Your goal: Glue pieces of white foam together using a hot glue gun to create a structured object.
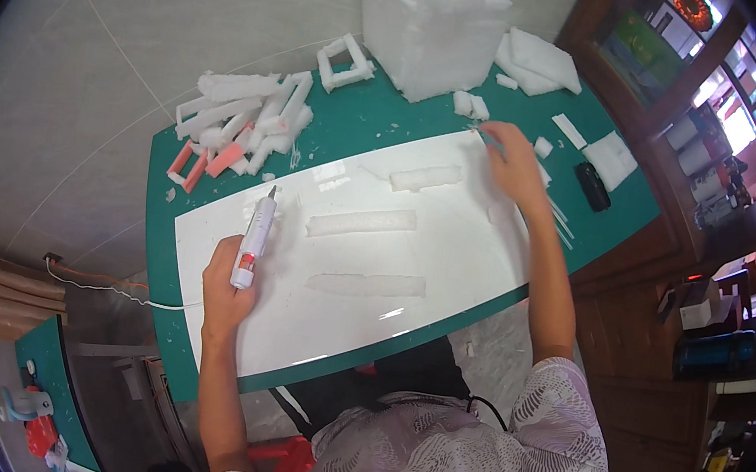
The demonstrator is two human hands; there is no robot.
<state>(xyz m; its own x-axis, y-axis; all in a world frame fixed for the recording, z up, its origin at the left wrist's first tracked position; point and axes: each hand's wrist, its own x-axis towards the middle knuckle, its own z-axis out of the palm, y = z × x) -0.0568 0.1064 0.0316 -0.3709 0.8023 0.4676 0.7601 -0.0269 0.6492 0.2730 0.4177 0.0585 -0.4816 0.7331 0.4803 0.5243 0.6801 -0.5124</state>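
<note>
Foam strips blurry on board; right hand hides small item.

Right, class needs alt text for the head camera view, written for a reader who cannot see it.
A person at a green table holds a white pen-shaped tool upright in the left hand and reaches the right hand to the far edge of a glossy white board bearing three white foam strips. Foam offcuts are piled beyond.

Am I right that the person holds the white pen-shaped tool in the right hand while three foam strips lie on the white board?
Not quite: the head view shows the white pen-shaped tool in the left hand, not the right. The right hand reaches to the white board's far edge. Three foam strips do lie on it.
</note>
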